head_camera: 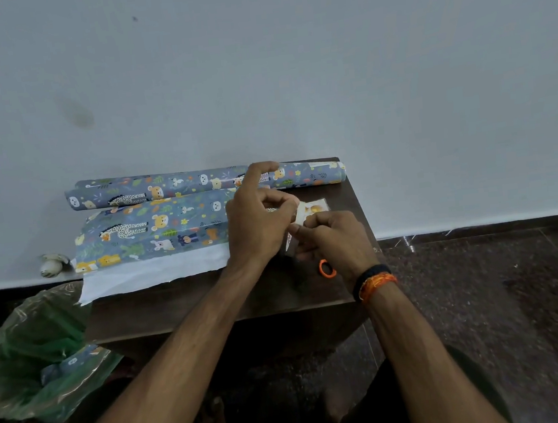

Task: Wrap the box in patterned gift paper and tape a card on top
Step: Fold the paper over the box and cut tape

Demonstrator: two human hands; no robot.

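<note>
left hand (258,220): over the right part of the table (211,297), thumb and fingers curled in a pinching grip on the near-left edge of the card, index finger lifted.
right hand (334,240): fingers curled, grip pinching the card's near edge; wristbands (374,282) on the wrist.
card (313,209): small, pale, held between both hands just above the table.
gift paper (155,231): unrolled sheet on the table's left half, white underside at the near edge.
paper roll (178,185): along the far edge by the wall.
box: cannot tell where it is.
scissors (326,269): orange handle beneath the right hand.
green bag (34,354): on the floor, left of the table.
</note>
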